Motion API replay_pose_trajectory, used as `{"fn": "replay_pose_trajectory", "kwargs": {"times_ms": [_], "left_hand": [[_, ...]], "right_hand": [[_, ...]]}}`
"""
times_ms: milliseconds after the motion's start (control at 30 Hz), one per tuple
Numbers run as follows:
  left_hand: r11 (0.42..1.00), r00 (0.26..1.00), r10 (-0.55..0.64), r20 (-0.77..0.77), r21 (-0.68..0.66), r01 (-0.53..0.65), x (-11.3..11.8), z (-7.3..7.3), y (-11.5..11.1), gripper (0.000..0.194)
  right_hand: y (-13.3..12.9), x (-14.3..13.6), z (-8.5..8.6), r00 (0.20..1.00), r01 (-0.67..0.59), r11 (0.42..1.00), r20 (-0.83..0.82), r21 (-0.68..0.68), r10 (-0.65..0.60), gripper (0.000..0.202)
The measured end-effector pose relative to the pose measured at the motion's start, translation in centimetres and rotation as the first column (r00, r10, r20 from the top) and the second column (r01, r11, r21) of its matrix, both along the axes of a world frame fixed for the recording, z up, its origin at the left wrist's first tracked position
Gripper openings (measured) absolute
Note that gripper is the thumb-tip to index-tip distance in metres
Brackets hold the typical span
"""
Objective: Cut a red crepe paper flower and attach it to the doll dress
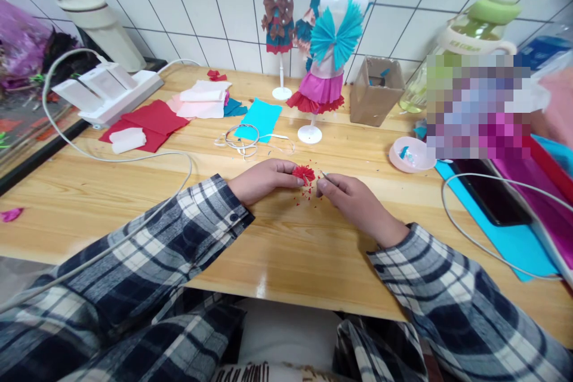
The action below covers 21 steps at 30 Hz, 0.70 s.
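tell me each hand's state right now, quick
Left hand: closed, holding a red pleated fan-shaped paper piece.
Right hand: closed, holding a small thin greyish object, too small to identify.

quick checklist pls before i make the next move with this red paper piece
1. Red paper piece secured: ok, pinched in the left hand.
2. Thin item in the right hand identified: cannot tell, most of it is hidden by the grip.
3. Work spot free of loose bits: not ok, red scraps lie scattered around the hands.
4. White cable clear of the left sleeve: not ok, it runs across the sleeve in this view.
5. Mannequin with the blue bow upright: ok, standing on its round base beyond the hands.
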<state>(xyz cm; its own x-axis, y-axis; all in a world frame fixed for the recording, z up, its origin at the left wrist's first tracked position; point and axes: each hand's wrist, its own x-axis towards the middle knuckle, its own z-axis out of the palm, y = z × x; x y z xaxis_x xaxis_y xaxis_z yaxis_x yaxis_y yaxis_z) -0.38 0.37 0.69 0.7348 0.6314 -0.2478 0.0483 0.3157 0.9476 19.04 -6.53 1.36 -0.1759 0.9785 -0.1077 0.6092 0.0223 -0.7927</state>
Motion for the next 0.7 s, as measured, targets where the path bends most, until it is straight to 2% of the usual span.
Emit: {"fn": "replay_pose_trajectory", "kwargs": {"times_ms": [100,333,700], "left_hand": [[0.999,1.0,-0.019,0.003,0.042,0.018,0.04,0.13,-0.01,0.018],[0.986,0.996,-0.042,-0.077,0.156,0.054,0.11,0.34,0.05,0.019],[0.984,0.994,-0.102,-0.036,0.141,0.107,-0.11,0.36,0.06,0.02]], "right_hand": [[-0.36,-0.34,-0.22,0.996,-0.068,0.997,-0.062,-0.035,0.066,0.058],[-0.46,-0.75,-0.49,0.993,-0.103,0.993,0.047,-0.055,0.106,0.059],[-0.25,-0.51,-0.74,0.996,-0.083,0.99,0.016,-0.111,0.085,0.061]]}}
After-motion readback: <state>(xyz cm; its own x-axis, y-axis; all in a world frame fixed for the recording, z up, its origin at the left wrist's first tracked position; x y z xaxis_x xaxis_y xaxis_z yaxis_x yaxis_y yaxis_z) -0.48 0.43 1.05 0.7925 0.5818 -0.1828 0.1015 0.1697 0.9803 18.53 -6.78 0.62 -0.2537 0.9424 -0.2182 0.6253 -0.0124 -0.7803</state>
